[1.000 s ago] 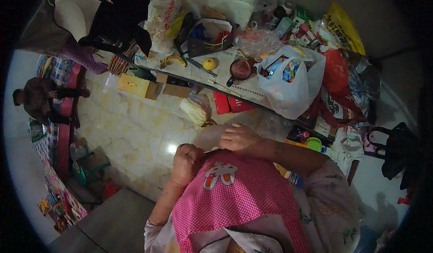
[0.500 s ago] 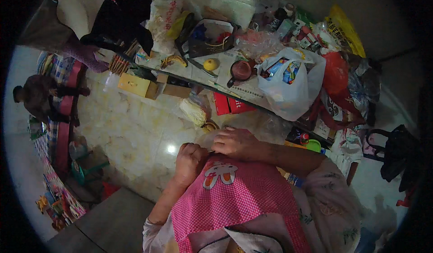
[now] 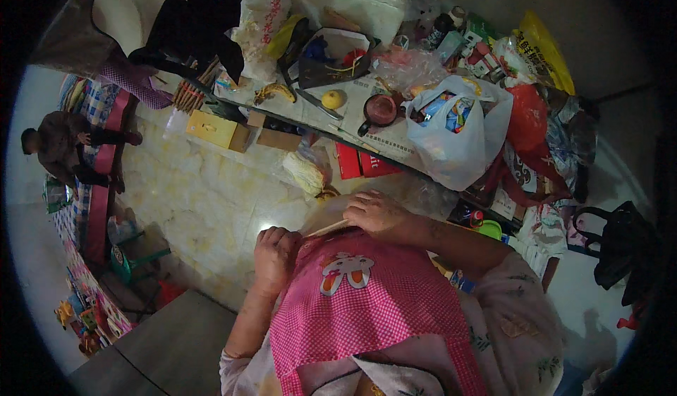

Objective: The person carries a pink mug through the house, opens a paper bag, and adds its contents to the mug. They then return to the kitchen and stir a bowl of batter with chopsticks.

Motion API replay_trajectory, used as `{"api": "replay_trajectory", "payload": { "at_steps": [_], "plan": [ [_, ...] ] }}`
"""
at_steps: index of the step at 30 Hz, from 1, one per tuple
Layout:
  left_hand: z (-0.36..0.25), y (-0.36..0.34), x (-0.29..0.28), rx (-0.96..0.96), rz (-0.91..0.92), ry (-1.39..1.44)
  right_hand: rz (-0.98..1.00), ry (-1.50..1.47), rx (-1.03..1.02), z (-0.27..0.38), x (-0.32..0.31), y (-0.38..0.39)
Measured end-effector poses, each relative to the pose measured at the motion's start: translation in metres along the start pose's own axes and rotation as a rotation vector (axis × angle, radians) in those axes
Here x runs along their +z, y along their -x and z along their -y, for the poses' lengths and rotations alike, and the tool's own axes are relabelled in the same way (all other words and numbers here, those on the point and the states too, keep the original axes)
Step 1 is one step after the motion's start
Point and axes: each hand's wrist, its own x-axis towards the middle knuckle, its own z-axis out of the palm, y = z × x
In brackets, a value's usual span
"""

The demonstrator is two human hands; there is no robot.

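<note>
In front of my waist, a thin pale strip (image 3: 326, 229) spans the gap between both hands; its exact kind is unclear. My left hand (image 3: 275, 253) is closed at its left end, the fingers curled. My right hand (image 3: 376, 213) is closed over the other end, knuckles up. Just beyond the strip shows a hazy, see-through patch (image 3: 323, 211), perhaps plastic film, which I cannot make out well. Below the hands hangs a pink checked apron (image 3: 374, 308) with a rabbit patch.
Across from me runs a cluttered table (image 3: 282, 108) with a yellow fruit (image 3: 333, 99), a knife (image 3: 319, 104), a dark mug (image 3: 379, 112) and a white plastic bag (image 3: 462, 142). Under it are a red box (image 3: 363, 162) and a cabbage (image 3: 305, 173). A person (image 3: 60, 145) sits far left.
My hands have moved apart, the left one leftward and the right one slightly right and up. More of the pale strip now shows between them.
</note>
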Motion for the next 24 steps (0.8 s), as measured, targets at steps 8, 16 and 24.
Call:
{"api": "replay_trajectory", "payload": {
  "at_steps": [8,16,24],
  "plan": [
    [-0.014,0.002,0.008,-0.029,0.056,0.231,-0.119,-0.012,-0.183,0.016,0.003,-0.017],
    [-0.015,0.002,0.002,0.038,-0.009,0.109,-0.112,-0.082,-0.217,0.021,0.010,-0.029],
    [-0.015,-0.004,-0.002,0.162,0.003,-0.034,-0.101,0.006,-0.209,0.022,0.025,-0.027]
  ]
}}
